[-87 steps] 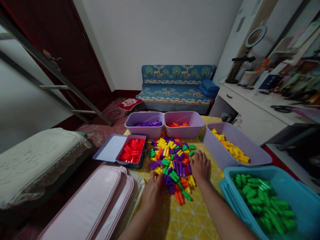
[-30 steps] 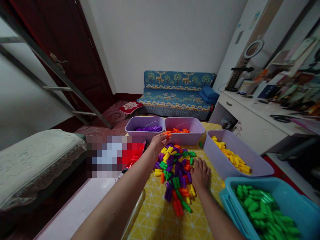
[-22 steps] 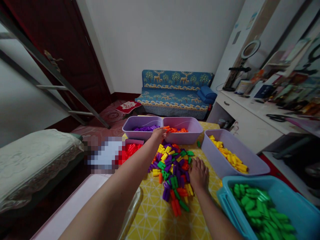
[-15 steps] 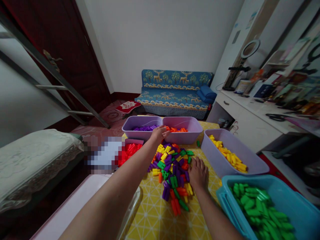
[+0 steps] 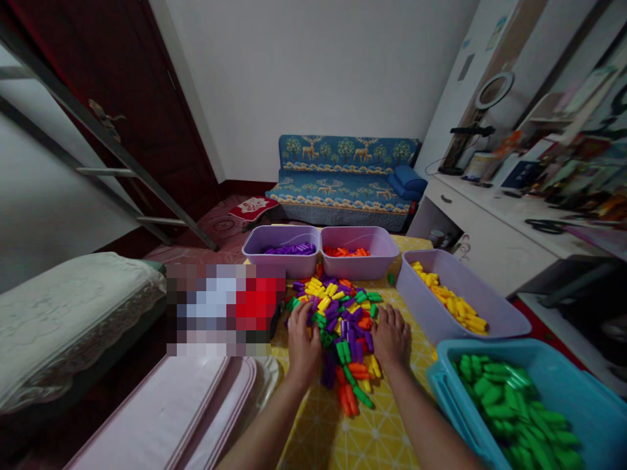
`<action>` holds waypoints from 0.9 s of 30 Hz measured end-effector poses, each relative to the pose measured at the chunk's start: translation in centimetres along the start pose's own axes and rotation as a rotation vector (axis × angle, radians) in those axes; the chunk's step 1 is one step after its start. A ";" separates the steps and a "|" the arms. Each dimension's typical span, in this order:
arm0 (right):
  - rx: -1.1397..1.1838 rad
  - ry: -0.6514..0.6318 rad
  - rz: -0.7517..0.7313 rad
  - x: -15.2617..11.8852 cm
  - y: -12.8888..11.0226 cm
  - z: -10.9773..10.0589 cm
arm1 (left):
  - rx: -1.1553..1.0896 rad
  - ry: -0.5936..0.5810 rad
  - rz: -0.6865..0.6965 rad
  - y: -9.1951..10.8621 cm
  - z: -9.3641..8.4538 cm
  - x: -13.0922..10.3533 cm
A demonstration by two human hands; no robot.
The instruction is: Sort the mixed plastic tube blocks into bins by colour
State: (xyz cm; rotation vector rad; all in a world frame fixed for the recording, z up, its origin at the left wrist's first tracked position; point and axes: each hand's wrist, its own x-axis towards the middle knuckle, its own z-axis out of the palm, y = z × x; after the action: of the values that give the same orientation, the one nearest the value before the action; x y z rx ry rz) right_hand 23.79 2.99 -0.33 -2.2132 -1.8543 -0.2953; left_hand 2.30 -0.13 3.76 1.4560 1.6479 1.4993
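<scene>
Yellow patterned tabletop: mixed coloured pieces, heaped centrally between hands. Left hand: fingers spread, at heap's left edge; grip unclear. Right hand: fingers slightly parted, at right edge. Teal tub: green pieces, right.

Left hand: palm down at the left edge of the heap of plastic pieces, thumb apart from the fingers.
Right hand: palm down at the heap's right edge, fingers slightly spread.
Heap colours: purple, green, yellow and orange — intermixed.
Yellow tablecloth: white-lined pattern, beneath the heap.
Rear left bin: lilac; purple pieces.
Rear right bin: lilac, beside the former; orange pieces.
Right-hand bin: lilac; yellow pieces.
Turquoise tub: green pieces.
Far wall: patterned blue sofa — folded blue bundle at its right end.
</scene>
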 end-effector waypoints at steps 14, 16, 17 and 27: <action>0.009 0.002 0.002 0.0 -0.1 -0.1 | 0.325 0.038 -0.004 -3.8 0.4 -0.9; 0.009 0.003 0.000 0.0 -0.1 -0.2 | 0.357 -0.001 0.068 -3.4 -0.1 -0.1; 0.007 0.003 -0.003 0.0 -0.1 -0.3 | 0.376 -0.030 0.100 -3.2 -0.2 0.1; -0.007 0.016 -0.002 0.0 0.0 -0.2 | 0.621 -0.178 0.118 -1.1 0.3 0.8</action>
State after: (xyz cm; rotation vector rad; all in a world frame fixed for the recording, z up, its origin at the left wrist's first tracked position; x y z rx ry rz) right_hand 23.78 2.88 -0.13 -2.2070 -1.8501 -0.3189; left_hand 1.90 0.92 2.95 1.9643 2.0427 0.9011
